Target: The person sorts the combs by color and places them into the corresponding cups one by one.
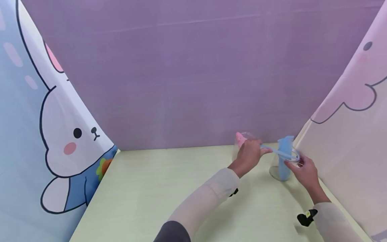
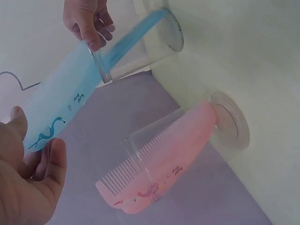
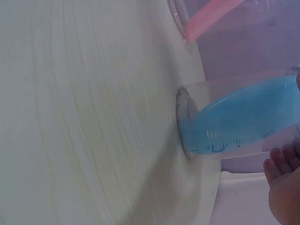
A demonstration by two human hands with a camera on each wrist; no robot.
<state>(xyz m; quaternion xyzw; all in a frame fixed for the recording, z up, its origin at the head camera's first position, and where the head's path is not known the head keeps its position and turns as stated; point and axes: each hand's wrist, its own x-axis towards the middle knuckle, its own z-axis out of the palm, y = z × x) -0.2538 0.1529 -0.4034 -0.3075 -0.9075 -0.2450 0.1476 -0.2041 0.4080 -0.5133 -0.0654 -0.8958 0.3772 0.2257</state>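
My left hand pinches one end of a blue comb with a flamingo print. The comb's far end reaches the mouth of a clear jar, beside the rim. My right hand grips that jar at its rim, thumb on the near side. Another blue comb leans inside the same jar, its top above the rim in the head view. Left of it, a second clear jar holds a pink comb that sticks out of the mouth. My left hand hides part of this jar in the head view.
Both jars stand on a pale table, near its back right corner. A purple backdrop rises behind. Cartoon-printed cloths hang at the left and right sides.
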